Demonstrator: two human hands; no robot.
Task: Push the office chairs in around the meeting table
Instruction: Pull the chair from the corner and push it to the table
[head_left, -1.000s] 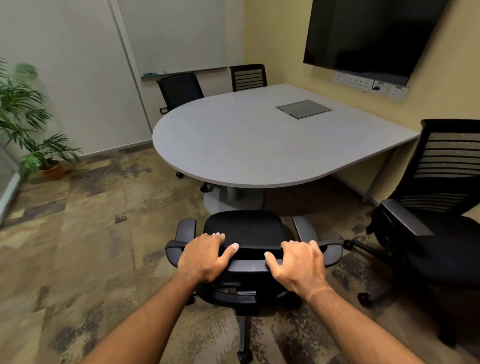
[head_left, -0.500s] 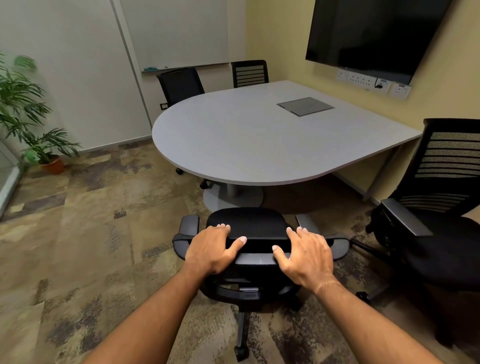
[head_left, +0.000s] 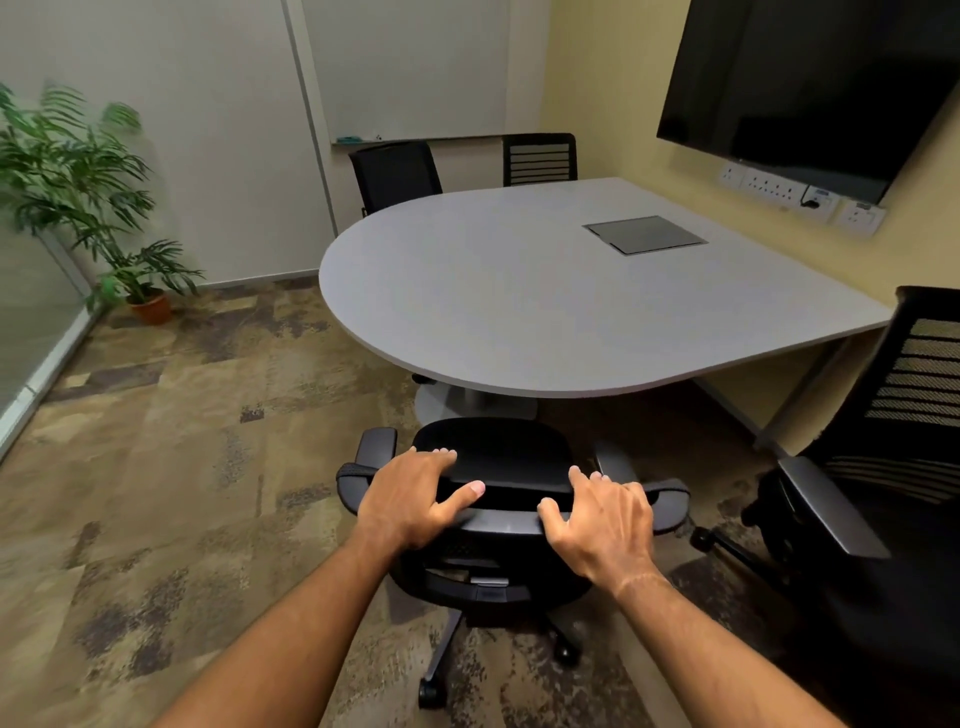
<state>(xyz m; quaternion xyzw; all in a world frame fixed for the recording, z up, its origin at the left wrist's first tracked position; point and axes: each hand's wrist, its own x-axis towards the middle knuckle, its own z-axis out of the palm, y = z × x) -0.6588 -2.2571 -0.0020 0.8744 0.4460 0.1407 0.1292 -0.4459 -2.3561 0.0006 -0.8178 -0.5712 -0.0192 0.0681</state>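
A black office chair (head_left: 498, 452) stands right in front of me, its seat facing the grey meeting table (head_left: 519, 312) and its front just short of the rounded edge. My left hand (head_left: 415, 499) and my right hand (head_left: 605, 519) both grip the top of its backrest, fingers curled over the rim. Another black chair (head_left: 883, 467) stands at the right, pulled out and turned away from the table. Two more black chairs (head_left: 395, 174) (head_left: 540, 158) stand at the table's far side, close to it.
A potted plant (head_left: 98, 208) stands in the far left corner beside a glass wall (head_left: 31, 322). A dark screen (head_left: 810, 88) and sockets (head_left: 800, 195) are on the right wall. A grey hatch (head_left: 644, 235) lies in the tabletop. Patterned carpet covers the open floor on the left.
The chair under my hands has rolled forward, closer to the table's rounded edge. My view has followed it in, and my right hand's fingers have spread a little on the backrest.
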